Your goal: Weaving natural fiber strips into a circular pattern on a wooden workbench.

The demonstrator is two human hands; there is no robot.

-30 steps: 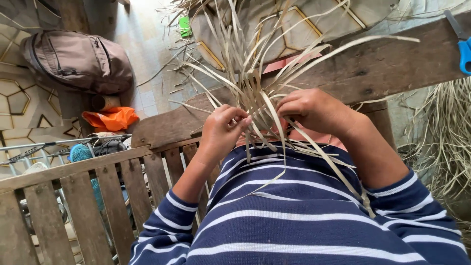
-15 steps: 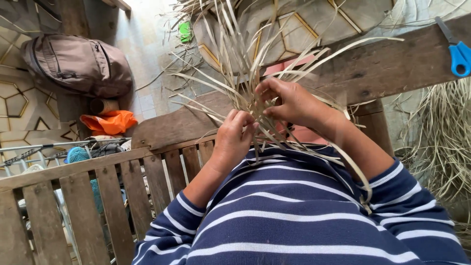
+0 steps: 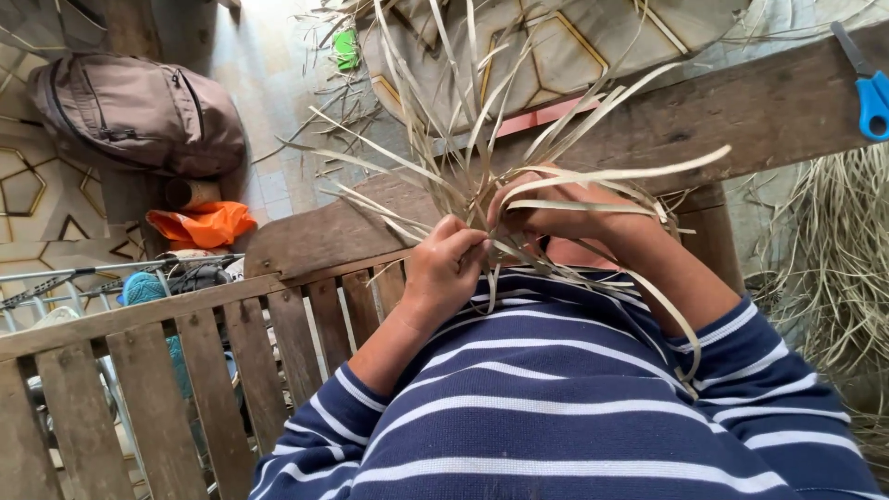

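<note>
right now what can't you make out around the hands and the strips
Head view only:
- Woven centre of the dry leaf strips: covered by left hand and right hand.
- Right hand's fingertips: behind strips.
- Blue-handled scissors: cut off by the right edge.
- Things behind the wooden slat rail: hidden between slats.

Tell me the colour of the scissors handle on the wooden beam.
Blue; the scissors lie at the top right of the head view.

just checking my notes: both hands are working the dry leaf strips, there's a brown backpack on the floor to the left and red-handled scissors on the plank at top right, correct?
Not quite: the scissors have blue handles, not red, as the head view shows. The rest holds: the left hand and right hand both grip the strips, the backpack lies at left, and the scissors rest on the plank.
</note>
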